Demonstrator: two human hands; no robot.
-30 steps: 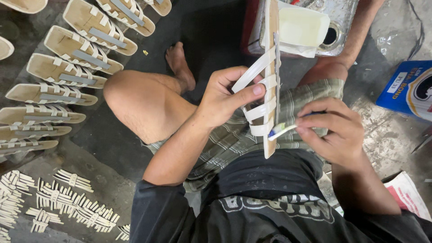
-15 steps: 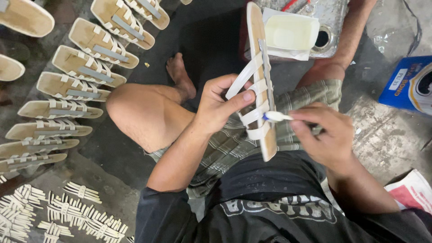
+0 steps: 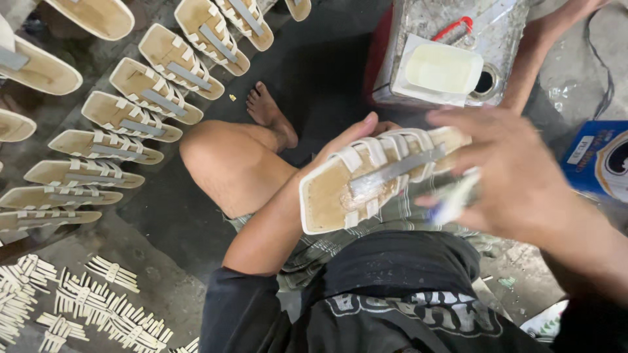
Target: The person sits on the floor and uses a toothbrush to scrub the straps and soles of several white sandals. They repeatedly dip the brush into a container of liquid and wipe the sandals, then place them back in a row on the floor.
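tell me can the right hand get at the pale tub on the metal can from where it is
Probably yes: the right hand hovers by the sandal sole, and the pale tub sits open just beyond on the metal can, nothing between.

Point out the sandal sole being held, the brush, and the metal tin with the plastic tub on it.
Sandal sole (image 3: 327,196), head view: bare tan insole near the toe end.
Brush (image 3: 454,196), head view: blurred white handle in the right hand (image 3: 517,176).
Metal tin (image 3: 507,33), head view: bare top surface.

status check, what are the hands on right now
Left hand grips the sandal sole, strap side up. Right hand over its far end, holding a small white tool, blurred. Metal can just beyond; nothing between.
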